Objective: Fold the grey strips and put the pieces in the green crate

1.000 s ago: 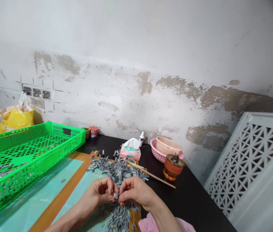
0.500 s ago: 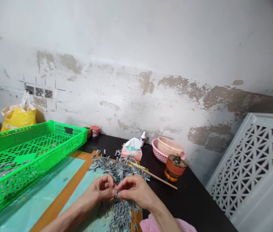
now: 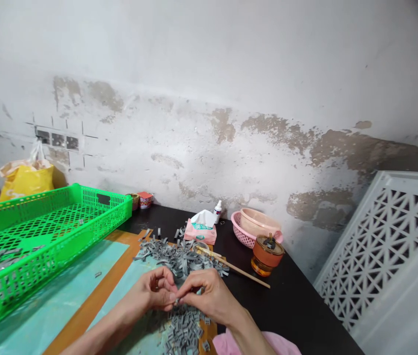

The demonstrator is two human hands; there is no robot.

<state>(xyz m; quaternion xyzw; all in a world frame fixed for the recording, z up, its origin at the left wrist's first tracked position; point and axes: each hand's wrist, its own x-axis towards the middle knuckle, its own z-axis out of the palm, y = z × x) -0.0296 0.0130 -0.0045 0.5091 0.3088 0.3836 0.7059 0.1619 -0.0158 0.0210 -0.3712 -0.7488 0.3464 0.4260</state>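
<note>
My left hand (image 3: 157, 292) and my right hand (image 3: 207, 295) meet at the fingertips, pinching a tiny grey piece (image 3: 177, 300) between them. Its shape is mostly covered by the fingers. Beyond the hands spreads a pile of grey curved strips (image 3: 172, 254). Just below them lies a heap of small grey pieces (image 3: 183, 330), on a table covered with light green sheet (image 3: 115, 291) and orange-brown tape.
A green crate (image 3: 94, 231) with grey pieces stands left. Behind the strips are a pink tissue box (image 3: 199, 234) and white bottle (image 3: 218, 209). A wooden stick (image 3: 248, 277), pink baskets (image 3: 259, 222) and an amber jar (image 3: 266, 256) lie right.
My right hand has turned slightly, its fingers bending down toward the left fingertips. The left hand's fingers have shifted a little. The whole view has moved very slightly.
</note>
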